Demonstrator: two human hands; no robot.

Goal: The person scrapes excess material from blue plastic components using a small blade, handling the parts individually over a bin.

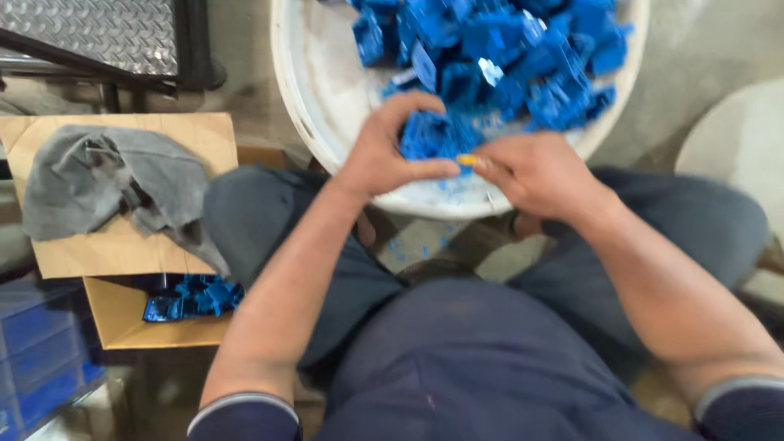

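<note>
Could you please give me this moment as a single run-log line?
left hand: holds blue plastic part | right hand: holds small yellow tool against it | white tub: heaped blue parts | cardboard box: grey cloth on flap

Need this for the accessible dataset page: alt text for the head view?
Seen from above, a seated person's left hand holds a blue plastic part while the right hand works at it with a small yellow tool, over a white tub heaped with similar parts. At left, a grey cloth lies on a cardboard box.
</note>
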